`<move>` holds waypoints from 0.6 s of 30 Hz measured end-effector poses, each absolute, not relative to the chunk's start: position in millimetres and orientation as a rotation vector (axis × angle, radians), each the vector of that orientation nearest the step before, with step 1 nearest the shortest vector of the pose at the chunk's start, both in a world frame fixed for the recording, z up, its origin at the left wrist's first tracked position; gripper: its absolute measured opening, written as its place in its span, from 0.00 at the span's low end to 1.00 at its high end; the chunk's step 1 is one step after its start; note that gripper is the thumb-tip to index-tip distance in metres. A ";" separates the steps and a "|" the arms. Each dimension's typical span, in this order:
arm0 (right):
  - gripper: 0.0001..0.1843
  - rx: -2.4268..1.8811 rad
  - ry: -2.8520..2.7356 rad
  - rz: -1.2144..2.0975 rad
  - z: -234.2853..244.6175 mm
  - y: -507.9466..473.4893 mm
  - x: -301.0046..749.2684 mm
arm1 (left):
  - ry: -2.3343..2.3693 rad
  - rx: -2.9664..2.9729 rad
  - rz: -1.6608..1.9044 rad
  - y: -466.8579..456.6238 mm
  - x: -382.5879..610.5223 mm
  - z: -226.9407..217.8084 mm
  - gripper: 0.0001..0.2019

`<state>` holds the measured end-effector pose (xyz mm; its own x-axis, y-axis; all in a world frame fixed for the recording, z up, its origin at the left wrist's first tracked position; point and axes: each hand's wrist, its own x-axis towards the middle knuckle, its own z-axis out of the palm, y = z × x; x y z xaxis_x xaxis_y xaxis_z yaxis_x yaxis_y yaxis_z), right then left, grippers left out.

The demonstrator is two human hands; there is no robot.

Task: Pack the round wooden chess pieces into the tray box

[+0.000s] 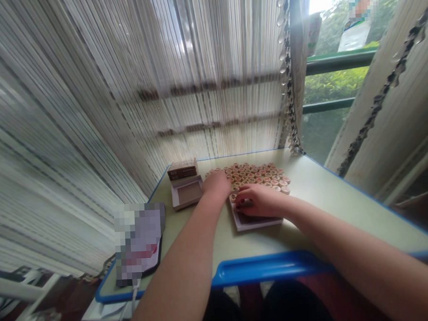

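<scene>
Dozens of round wooden xiangqi pieces lie packed in a flat cluster on the counter. Your left hand curls at the cluster's left edge, while your right hand arches over a flat board at its near side. Both look partly closed, but you cannot tell whether either grips a piece. Just left sit a shallow open tray and a brown box.

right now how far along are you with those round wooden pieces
Looks done: the round wooden chess pieces lie out in a tight cluster on the table. In hand: the left hand touches the cluster's edge, the right hand rests on a flat board. Left: the open box tray holds none.
</scene>
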<state>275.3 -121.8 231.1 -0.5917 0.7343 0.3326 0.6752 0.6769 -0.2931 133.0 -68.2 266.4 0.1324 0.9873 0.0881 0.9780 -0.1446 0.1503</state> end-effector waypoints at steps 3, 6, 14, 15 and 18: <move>0.09 -1.089 -2.472 0.222 230.5 -121.0 276.7 | 2.016 2.332 0.270 -68.8 132.5 265.8 0.16; 0.11 -1.098 -2.476 0.200 231.9 -121.3 276.1 | 2.012 2.341 0.266 -69.2 132.6 265.9 0.16; 0.06 -1.065 -2.481 0.135 234.8 -120.1 273.7 | 2.015 2.349 0.253 -68.1 133.4 267.2 0.16; 0.06 -1.077 -2.479 0.130 234.2 -119.8 273.3 | 2.020 2.351 0.246 -68.2 133.6 267.4 0.16; 0.06 -1.065 -2.483 0.112 232.5 -118.9 273.1 | 2.027 2.356 0.238 -68.5 133.8 267.9 0.16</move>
<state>273.1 -118.9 232.5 -0.6102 0.7068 0.3580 0.6715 0.7011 -0.2397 133.8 -68.5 267.9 0.1425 0.9848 0.0995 0.9810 -0.1539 0.1179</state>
